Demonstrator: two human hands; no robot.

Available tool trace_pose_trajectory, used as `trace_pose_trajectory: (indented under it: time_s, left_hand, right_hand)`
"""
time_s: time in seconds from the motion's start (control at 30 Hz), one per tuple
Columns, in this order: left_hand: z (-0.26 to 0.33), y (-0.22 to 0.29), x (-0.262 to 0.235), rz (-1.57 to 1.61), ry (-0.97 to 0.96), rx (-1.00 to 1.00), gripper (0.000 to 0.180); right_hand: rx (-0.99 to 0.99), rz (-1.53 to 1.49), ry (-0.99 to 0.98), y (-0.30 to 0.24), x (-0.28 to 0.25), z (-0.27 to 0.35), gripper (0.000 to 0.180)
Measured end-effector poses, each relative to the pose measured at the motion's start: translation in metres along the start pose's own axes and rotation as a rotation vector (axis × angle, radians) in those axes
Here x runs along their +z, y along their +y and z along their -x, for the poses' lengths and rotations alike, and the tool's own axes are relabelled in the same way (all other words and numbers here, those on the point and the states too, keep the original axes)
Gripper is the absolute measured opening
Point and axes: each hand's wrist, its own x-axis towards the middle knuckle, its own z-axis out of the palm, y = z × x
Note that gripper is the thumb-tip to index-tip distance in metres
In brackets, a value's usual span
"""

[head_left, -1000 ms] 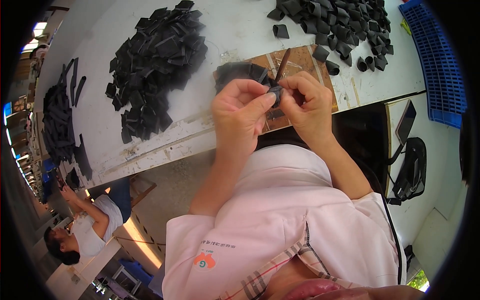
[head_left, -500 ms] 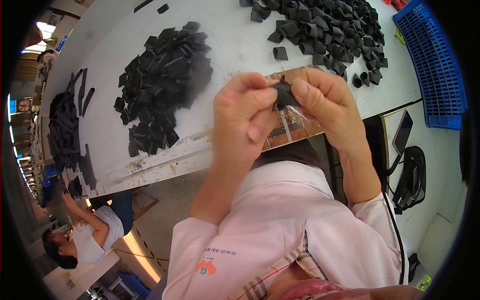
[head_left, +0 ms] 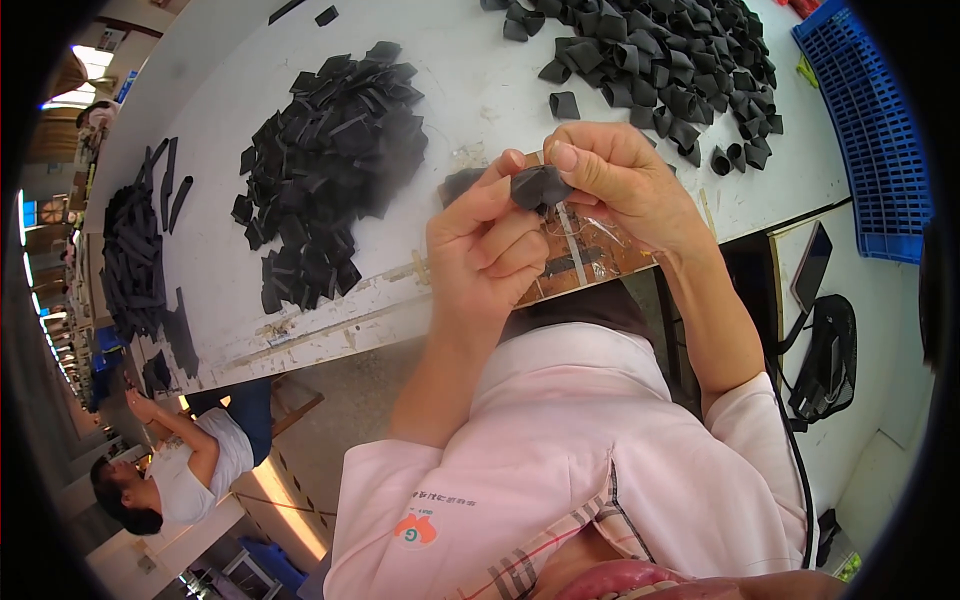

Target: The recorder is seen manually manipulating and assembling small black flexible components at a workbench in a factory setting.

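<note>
Above the table's front edge, a small folded black piece (head_left: 538, 188), fabric-like, is held between my two hands. My left hand (head_left: 485, 230) pinches its left side with thumb and forefinger, the other fingers curled in. On the right side, my right hand (head_left: 630, 185) grips the piece between thumb and fingers. Part of the piece is hidden behind the fingertips. Below the hands lies a brown board (head_left: 610, 260) with tape strips and a shiny clear covering. Another dark piece lies partly hidden behind my left hand.
A heap of flat black pieces (head_left: 335, 150) covers the table's (head_left: 460, 90) left middle. Looped black pieces (head_left: 660, 60) are piled at the far right, beside a blue crate (head_left: 860, 120). Black strips (head_left: 132, 260) lie far left. A co-worker (head_left: 190, 455) sits at lower left.
Both hands have shifted slightly left with the black piece. My right hand has turned, and more of the piece and the board now shows.
</note>
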Motion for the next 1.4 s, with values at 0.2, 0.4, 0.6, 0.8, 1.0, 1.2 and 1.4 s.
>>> trace_pose_trajectory:
  time_s: [0.2,0.4,0.6,0.8,1.0,1.2,1.4]
  left_hand:
    - [0.000,-0.014,0.001,-1.335,0.244,0.548,0.020]
    - [-0.007,-0.009,0.014,-1.905,-0.006,0.909,0.031]
    - [-0.012,-0.007,0.019,-1.971,-0.101,0.905,0.015]
    - [-0.012,-0.009,0.022,-1.933,-0.099,0.955,0.011]
    - [-0.003,-0.001,-0.004,-1.231,0.097,0.915,0.009]
    - [-0.001,-0.008,-0.004,-1.299,0.067,0.944,0.009]
    - [-0.001,-0.010,0.004,-1.725,-0.020,1.075,0.010]
  right_hand:
    - [-0.035,0.252,0.107,0.007,-0.007,0.001,0.034]
    - [-0.506,0.789,0.487,0.002,0.000,0.014,0.026]
    - [-0.526,0.961,0.346,-0.007,0.009,0.029,0.031]
    - [-0.541,1.059,0.338,-0.016,0.014,0.026,0.022]
    - [-0.468,0.735,0.368,-0.011,0.025,0.022,0.015]
    - [-0.183,0.114,0.352,-0.021,0.024,0.029,0.016]
    - [-0.004,-0.111,0.298,-0.003,0.009,0.020,0.015]
